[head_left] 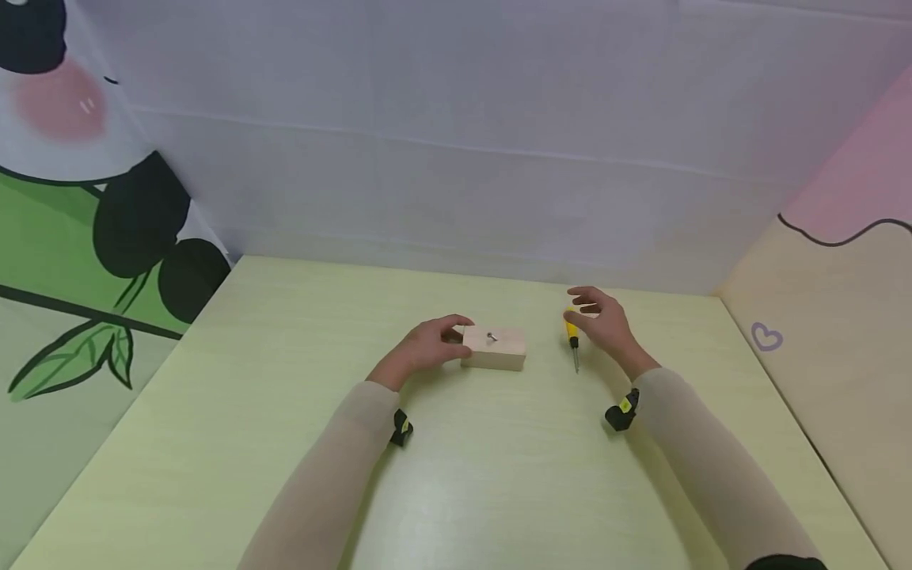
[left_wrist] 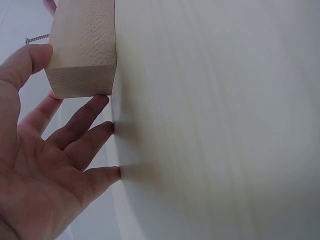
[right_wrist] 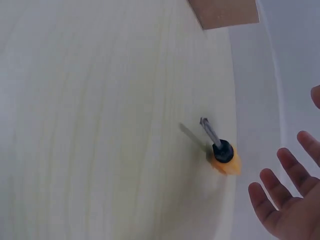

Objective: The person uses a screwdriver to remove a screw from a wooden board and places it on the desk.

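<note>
A pale wooden block (head_left: 493, 359) lies on the table with a metal screw (head_left: 492, 337) sticking out of its top at a slant. My left hand (head_left: 425, 346) holds the block's left end, thumb on the near side and forefinger round the far side. In the left wrist view the other fingers spread beside the end of the block (left_wrist: 82, 80), tips down at the table. To the right lies a screwdriver (head_left: 573, 334) with a yellow and black handle, its tip towards me. Over its handle hovers my right hand (head_left: 607, 323), fingers spread; the right wrist view shows them apart from the screwdriver (right_wrist: 223, 151).
The light wood-grain table (head_left: 456, 491) reaches back to a pale cloth wall (head_left: 456, 206). Printed panels flank it, with a green and black drawing (head_left: 135, 214) at left and a small heart (head_left: 766, 336) at right. Each wrist wears a small black camera (head_left: 622, 412).
</note>
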Available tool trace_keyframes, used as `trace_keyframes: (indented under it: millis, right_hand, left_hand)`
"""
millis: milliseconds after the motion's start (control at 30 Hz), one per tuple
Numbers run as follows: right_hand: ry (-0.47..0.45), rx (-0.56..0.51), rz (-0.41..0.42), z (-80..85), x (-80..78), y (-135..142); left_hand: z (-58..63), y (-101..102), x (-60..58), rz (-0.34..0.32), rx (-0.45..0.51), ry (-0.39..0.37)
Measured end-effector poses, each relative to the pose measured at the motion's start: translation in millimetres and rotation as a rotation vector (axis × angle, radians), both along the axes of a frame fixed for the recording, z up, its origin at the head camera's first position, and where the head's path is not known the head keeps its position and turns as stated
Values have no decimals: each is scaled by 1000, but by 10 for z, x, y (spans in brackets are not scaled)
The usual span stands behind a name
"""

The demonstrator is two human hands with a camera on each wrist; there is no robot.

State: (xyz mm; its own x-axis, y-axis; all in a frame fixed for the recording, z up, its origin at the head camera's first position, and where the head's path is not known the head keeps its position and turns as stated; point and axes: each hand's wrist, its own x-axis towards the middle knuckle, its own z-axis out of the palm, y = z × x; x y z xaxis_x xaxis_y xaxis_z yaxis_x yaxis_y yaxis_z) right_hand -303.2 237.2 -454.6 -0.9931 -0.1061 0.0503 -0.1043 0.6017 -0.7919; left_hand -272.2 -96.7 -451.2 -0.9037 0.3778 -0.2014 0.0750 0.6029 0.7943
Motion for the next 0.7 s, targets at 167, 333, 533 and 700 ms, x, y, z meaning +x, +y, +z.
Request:
trace_keyframes:
  millis: [167, 333, 533, 700]
  right_hand:
    - [36, -22, 76, 70, 73, -89]
    - [52, -33, 161, 134, 129, -198]
    - [43, -68, 254, 99, 177, -321]
    - [22, -109, 311, 79, 222, -427]
  left_hand:
    - [-22, 17, -31, 7, 0, -3]
    - [-22, 39, -57, 15, -10, 0]
    - [-20, 56, -86, 21, -20, 3]
    - [-24, 68, -111, 23, -18, 4]
